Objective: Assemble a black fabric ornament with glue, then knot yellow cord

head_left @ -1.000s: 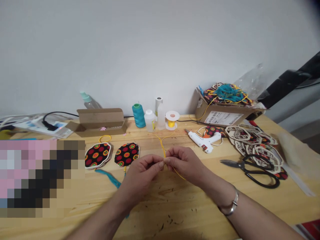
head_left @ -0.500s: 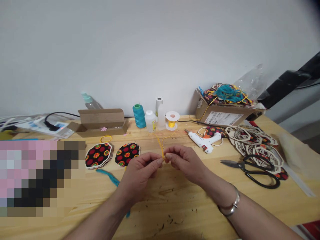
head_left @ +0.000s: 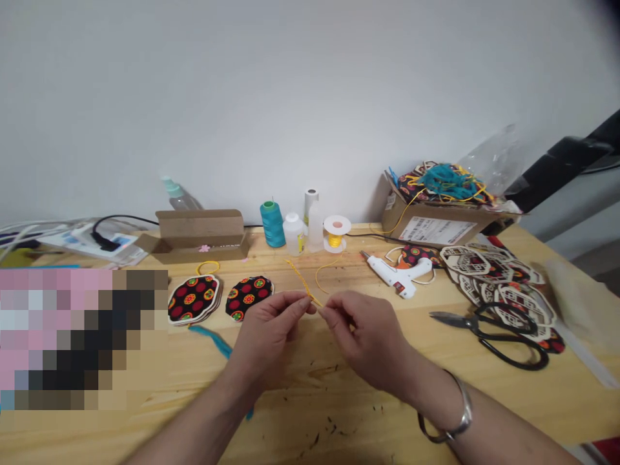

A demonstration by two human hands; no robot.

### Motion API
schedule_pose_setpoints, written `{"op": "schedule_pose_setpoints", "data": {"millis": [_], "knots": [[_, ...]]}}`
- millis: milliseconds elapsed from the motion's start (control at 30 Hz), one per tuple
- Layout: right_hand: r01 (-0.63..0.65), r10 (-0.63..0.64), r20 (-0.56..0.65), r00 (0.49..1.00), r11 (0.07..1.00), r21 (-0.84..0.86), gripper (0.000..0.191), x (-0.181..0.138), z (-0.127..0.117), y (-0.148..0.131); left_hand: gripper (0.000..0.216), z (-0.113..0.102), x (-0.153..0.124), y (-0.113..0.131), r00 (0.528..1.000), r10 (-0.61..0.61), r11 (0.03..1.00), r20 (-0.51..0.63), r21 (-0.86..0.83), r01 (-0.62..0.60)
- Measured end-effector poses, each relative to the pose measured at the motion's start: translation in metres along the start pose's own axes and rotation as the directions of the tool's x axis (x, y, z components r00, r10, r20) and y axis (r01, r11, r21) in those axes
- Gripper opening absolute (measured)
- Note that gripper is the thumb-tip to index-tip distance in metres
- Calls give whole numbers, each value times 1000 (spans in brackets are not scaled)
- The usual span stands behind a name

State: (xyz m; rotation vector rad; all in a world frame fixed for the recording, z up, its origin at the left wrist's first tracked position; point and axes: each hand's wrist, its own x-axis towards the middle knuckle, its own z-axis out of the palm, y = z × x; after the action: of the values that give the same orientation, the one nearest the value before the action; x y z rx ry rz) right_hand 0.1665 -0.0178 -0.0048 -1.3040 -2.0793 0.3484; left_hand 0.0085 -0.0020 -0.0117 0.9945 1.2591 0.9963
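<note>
Between my two hands runs a yellow cord (head_left: 301,279), its twisted or braided length reaching up and left over the table. My left hand (head_left: 274,326) pinches it between thumb and forefinger. Close beside, my right hand (head_left: 365,336) grips the cord at the fingertips, with a short stretch showing between the hands. A thin strand curves back toward the spool of yellow cord (head_left: 334,241). Left of my left hand lies a dark patterned octagonal piece (head_left: 248,298), partly covered by it. A stack of similar pieces (head_left: 194,298) with a teal tassel (head_left: 213,339) is farther left.
Black-handled scissors (head_left: 508,336), a white glue gun (head_left: 400,271) and a pile of patterned pieces (head_left: 477,261) lie right. A full cardboard box (head_left: 436,229) stands behind. Along the back are an open small box (head_left: 201,226), teal thread (head_left: 272,225) and bottles (head_left: 293,234).
My right hand has turned and shifted slightly right and down. The twisted cord now slants up and left instead of standing nearly straight up. My left hand keeps its pinch.
</note>
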Motion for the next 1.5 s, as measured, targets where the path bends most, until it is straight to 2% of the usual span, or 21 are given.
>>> {"op": "schedule_pose_setpoints", "data": {"millis": [100,200,333,467,533,600,633,700,733,767,800,833,900,933,1000,1133,1333,1500], "knots": [[250,-261,-43,964,952,-176,14,-7,6,-4,20,2,-1,0,997,-72,996,-15,-60,71],[430,-439,43,897,849,-308,12,-9,11,-4,20,3,-1,-2,991,-134,980,18,-143,136],[520,-494,175,852,757,-396,17,-9,14,-2,17,3,1,-7,984,-161,948,79,-266,176],[553,-525,190,830,726,-409,17,-7,12,-3,13,3,0,-8,978,-181,916,104,-343,206],[548,-534,144,833,762,-343,16,-6,9,-3,14,3,-1,-6,978,-188,916,92,-342,208],[466,-472,28,881,858,-214,17,-3,6,-3,15,4,-1,-5,980,-186,921,65,-335,197],[380,-388,-46,920,916,-129,17,-1,5,-2,16,5,-1,-5,982,-182,926,50,-327,188],[137,-122,-141,982,986,96,15,4,5,1,17,6,-1,-6,985,-170,938,41,-298,174],[-2,33,-129,991,972,235,13,6,5,3,17,6,-1,-6,986,-162,946,46,-279,168],[-140,176,-63,982,915,379,13,9,7,5,17,6,-1,-7,986,-154,952,56,-260,164],[-268,285,49,957,814,515,15,11,9,6,17,7,-1,-7,986,-149,957,71,-242,162],[-380,344,184,921,685,621,17,13,11,7,17,7,-2,-7,986,-144,961,89,-226,161],[-529,365,393,844,446,722,20,15,14,7,15,7,-3,-7,983,-132,966,128,-204,156],[-558,362,437,824,383,736,21,15,15,7,15,7,-3,-7,981,-124,969,152,-196,153],[-575,371,453,811,359,735,21,15,16,6,15,7,-4,-6,973,-108,972,202,-182,146],[-588,395,446,803,411,696,17,15,14,4,16,8,-6,-5,965,-97,983,245,-129,132],[-545,407,373,834,499,673,13,16,10,6,18,8,-8,-3,963,-119,983,242,-108,149],[-532,404,354,843,531,659,12,16,10,9,18,9,-8,-2,962,-123,982,242,-111,154]]}}
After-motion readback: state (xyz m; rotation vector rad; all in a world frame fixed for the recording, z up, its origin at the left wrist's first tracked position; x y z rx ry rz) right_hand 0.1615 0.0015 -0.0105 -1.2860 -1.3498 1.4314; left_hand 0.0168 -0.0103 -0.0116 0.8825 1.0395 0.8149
